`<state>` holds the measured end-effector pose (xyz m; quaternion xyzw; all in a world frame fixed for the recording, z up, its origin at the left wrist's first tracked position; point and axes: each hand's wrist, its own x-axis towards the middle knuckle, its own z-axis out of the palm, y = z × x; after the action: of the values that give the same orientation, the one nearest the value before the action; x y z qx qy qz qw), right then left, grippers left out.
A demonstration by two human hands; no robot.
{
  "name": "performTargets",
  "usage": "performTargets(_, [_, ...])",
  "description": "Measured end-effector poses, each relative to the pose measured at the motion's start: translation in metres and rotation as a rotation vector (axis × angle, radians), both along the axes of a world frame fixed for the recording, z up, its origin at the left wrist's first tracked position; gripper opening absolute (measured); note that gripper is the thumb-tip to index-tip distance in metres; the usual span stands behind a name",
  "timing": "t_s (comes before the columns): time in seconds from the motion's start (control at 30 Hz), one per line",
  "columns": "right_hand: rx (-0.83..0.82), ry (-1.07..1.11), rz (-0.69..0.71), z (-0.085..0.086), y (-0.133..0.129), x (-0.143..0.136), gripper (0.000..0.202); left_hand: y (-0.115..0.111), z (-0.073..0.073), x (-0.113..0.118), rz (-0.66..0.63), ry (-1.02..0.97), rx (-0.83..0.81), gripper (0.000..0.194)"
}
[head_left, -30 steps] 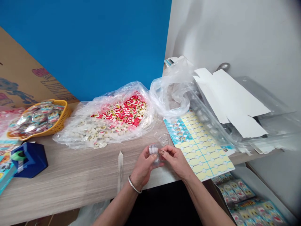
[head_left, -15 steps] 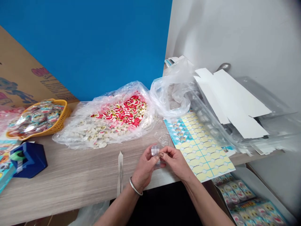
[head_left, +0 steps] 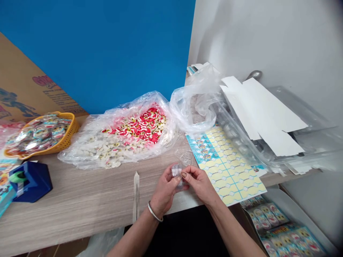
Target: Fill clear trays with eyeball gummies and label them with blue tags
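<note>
My left hand [head_left: 166,188] is closed around a small clear plastic container [head_left: 176,170] near the table's front edge. My right hand [head_left: 197,181] pinches the same container from the other side, thumb against it; what lies between the fingertips is hidden. Just beyond the hands lie loose clear plastic pieces [head_left: 184,156]. Right of them is a printed yellow and blue label sheet [head_left: 227,167]. Farther back, an open clear bag [head_left: 88,150] spreads out, filled with red, white and yellowish small pieces [head_left: 144,126].
A yellow basket [head_left: 70,134] of packed round items stands at the left, with a blue tape dispenser [head_left: 34,182] before it. White card [head_left: 265,110] and clear plastic trays [head_left: 233,132] pile up at the right. Below right, a box holds packaged items [head_left: 289,239].
The view has shifted very slightly. Both hands stay on the clear container in nearly the same pose.
</note>
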<state>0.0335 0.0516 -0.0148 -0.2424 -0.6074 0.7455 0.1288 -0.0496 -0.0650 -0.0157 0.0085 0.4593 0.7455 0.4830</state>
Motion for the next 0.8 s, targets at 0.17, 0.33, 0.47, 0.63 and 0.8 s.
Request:
performTargets(0.17, [0.038, 0.004, -0.023, -0.004, 0.0, 0.001, 0.026, 0.0, 0.0, -0.002, 0.03, -0.001, 0.001, 0.047])
performTargets(0.33, [0.22, -0.005, -0.056, 0.006, 0.01, 0.005, 0.022, -0.005, 0.0, -0.013, 0.095, 0.015, -0.057, 0.049])
performTargets(0.47, [0.775, -0.029, -0.109, 0.023, 0.038, -0.01, 0.014, -0.008, -0.001, -0.02, 0.144, 0.044, -0.129, 0.045])
performTargets(0.63, [1.354, -0.307, -0.075, 0.019, 0.084, -0.049, 0.013, -0.008, 0.0, -0.02, 0.144, 0.024, -0.125, 0.041])
performTargets(0.8, [1.163, -0.242, -0.136, 0.017, 0.068, -0.04, 0.014, -0.008, 0.002, -0.018, 0.136, 0.041, -0.114, 0.046])
